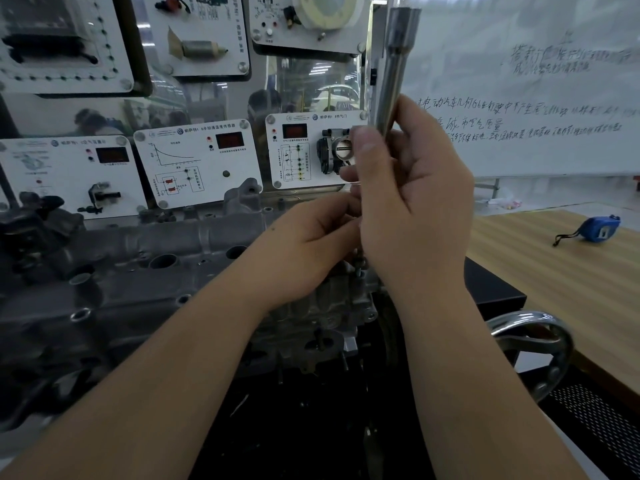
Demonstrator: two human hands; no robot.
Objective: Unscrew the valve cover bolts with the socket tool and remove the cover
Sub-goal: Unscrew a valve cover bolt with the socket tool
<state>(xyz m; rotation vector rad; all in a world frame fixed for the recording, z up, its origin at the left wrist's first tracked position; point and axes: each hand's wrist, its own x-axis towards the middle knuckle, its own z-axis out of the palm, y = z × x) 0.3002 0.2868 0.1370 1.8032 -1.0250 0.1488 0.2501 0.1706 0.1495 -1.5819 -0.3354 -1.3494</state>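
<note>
My right hand grips a long silver socket tool that points up, its hollow end near the top of the view. My left hand has its fingers curled at the tool's lower end, tucked against my right palm; what it pinches is hidden. Just below both hands, a small dark bolt sticks out above the engine. The grey metal valve cover spans the left and centre, with round holes along its top.
White sensor display panels stand right behind the engine. A whiteboard with handwriting fills the upper right. A blue tape measure lies on the wooden table. A chrome handwheel sits at the engine's right end.
</note>
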